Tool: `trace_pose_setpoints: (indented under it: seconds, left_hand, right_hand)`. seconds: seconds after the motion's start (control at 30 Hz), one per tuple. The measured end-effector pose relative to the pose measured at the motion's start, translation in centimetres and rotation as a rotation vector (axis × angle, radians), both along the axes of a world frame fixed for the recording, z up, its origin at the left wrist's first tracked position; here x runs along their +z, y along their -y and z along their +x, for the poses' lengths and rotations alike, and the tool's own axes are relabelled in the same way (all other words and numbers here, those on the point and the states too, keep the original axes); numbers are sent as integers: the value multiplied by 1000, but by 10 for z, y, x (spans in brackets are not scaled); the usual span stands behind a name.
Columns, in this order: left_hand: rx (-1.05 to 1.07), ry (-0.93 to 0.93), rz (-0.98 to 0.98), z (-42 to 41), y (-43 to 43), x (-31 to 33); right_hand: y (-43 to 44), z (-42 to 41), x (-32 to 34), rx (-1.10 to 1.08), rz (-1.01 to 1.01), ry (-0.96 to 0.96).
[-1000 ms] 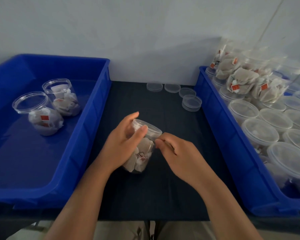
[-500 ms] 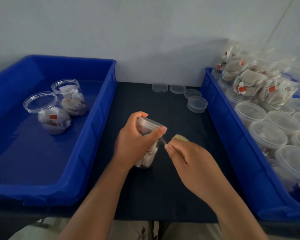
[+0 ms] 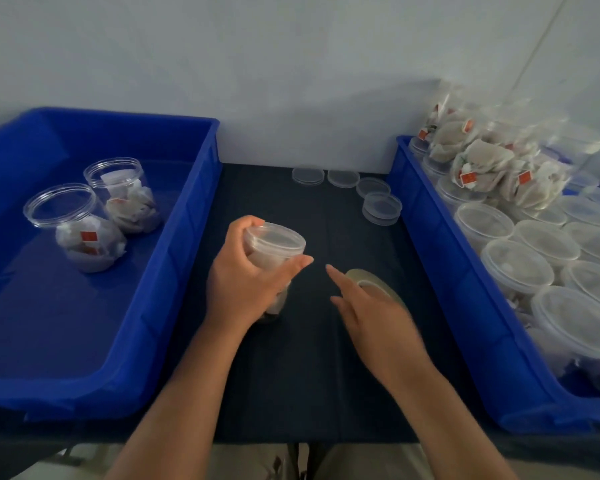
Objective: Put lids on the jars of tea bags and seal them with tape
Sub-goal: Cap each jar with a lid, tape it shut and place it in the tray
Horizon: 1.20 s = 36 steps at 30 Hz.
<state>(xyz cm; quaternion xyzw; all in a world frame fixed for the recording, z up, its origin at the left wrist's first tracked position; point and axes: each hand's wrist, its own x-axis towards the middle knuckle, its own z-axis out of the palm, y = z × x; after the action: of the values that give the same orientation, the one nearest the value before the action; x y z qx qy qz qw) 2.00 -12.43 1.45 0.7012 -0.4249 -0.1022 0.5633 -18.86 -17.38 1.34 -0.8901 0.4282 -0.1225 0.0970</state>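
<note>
Tape comes next, by the look of things, and the tape roll [image 3: 359, 274] lies on the dark mat [image 3: 291, 368] just to the right of the jar of tea bags [image 3: 264, 259], well within reach of the right hand [image 3: 378, 320] and on the far side of the jar from the left hand [image 3: 246, 282]. The left hand grips the jar from its left side, thumb behind and fingers curled round the front, just below the clear lid [image 3: 274, 237], which already sits on top. The jar stands near the middle of the mat, roughly upright with its top leaning slightly to the right, towards the roll. The right hand hovers over the roll with its fingers spread and fairly straight, the forefinger pointing at the jar. It is blurred, so I cannot tell whether it touches the roll. The lid's seam faces right, so tape would come in from that side. Two open jars [image 3: 73, 230] stand in the left blue bin [image 3: 208, 174], lidded jars [image 3: 520, 268] fill the right blue bin [image 3: 430, 244], and spare lids [image 3: 381, 207] lie at the back.
</note>
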Motion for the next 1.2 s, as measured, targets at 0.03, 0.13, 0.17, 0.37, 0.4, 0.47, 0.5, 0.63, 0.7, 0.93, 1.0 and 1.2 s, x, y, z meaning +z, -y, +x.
trace_pose_setpoints:
  seconds: [0.03, 0.13, 0.17, 0.37, 0.4, 0.47, 0.5, 0.63, 0.7, 0.93, 1.0, 1.2]
  left_hand:
    - [-6, -2, -5, 1, 1, 0]
    - [-11, 9, -10, 1, 2, -1]
    - [-10, 13, -16, 1, 2, -2]
    - [-83, -68, -42, 3, -1, -7]
    - [-86, -70, -36, 2, -1, -7]
    - [-86, -61, -33, 2, -1, -9]
    - [-94, -62, -40, 3, -1, -10]
    - [-160, -75, -111, 4, -4, -11]
    - [-157, -96, -114, 6, -3, -12]
    - [-176, -168, -154, 1, 3, -14]
    - [-176, -228, -156, 3, 3, -14]
    - [-184, -178, -89, 6, 0, -9]
  right_hand:
    - [3, 3, -8, -5, 19, -10]
    - [4, 13, -28, -16, -64, -14]
    - [1, 16, -33, -6, -92, -20]
    - [-6, 28, -38, -36, -101, -138]
    - [-7, 29, -34, -34, -83, -76]
    - [-9, 36, -20, -19, 43, 211]
    - [-9, 43, -13, 5, 153, 377]
    - [0, 80, 9, 113, 465, 657]
    - [8, 90, 9, 135, 379, 669]
    - [26, 77, -10, 222, 428, 821]
    - [27, 73, -14, 210, 472, 854]
    - [25, 68, -16, 180, 468, 847]
